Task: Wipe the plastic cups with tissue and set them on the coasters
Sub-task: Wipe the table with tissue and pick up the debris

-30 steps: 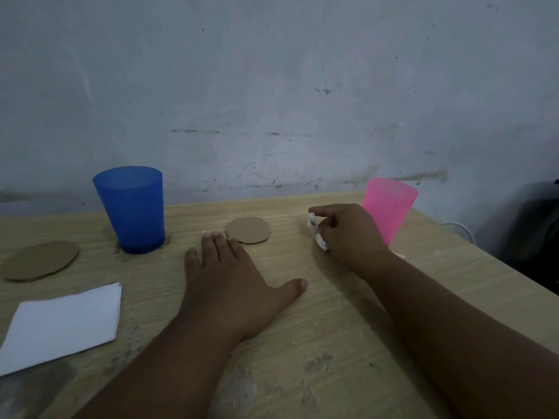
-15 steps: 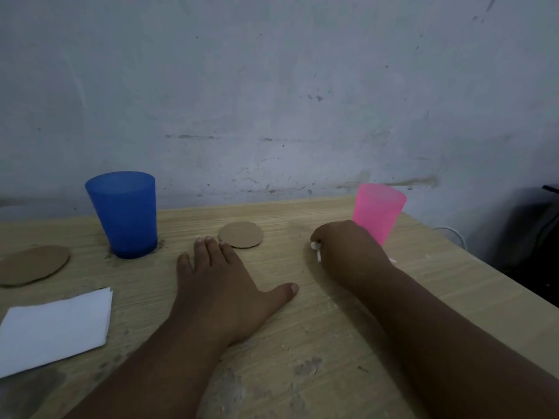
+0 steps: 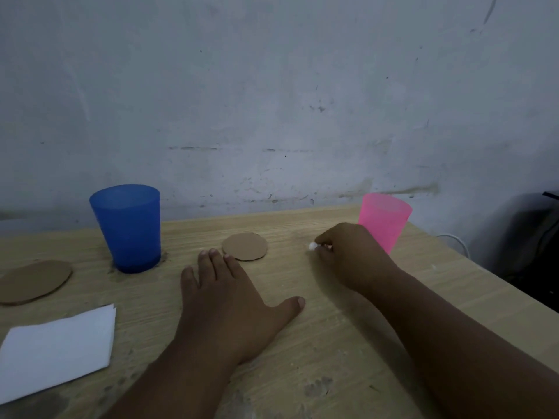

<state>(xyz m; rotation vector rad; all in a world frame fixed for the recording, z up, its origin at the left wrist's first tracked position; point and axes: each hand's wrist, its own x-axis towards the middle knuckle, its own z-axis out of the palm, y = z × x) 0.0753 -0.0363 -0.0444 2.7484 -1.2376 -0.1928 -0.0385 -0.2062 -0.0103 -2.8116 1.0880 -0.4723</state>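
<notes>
A blue plastic cup (image 3: 127, 228) stands upright at the back left of the wooden table (image 3: 302, 358); a coaster edge seems to show under its base. A pink cup (image 3: 384, 220) stands upright at the back right. Round cardboard coasters lie bare: one (image 3: 245, 246) in the middle, one (image 3: 33, 281) at the far left. My left hand (image 3: 230, 306) rests flat on the table, fingertips just short of the middle coaster. My right hand (image 3: 351, 255) is curled round a crumpled white tissue (image 3: 312, 245), low on the table in front of the pink cup.
A folded stack of white tissues (image 3: 57, 346) lies at the front left. A grey wall runs behind the table. The table's right edge drops off beside dark objects and a white cable (image 3: 453, 241).
My right hand has closed further over the tissue, so less of it shows, and has sunk towards the table. My left hand has stayed flat. The view has shifted slightly.
</notes>
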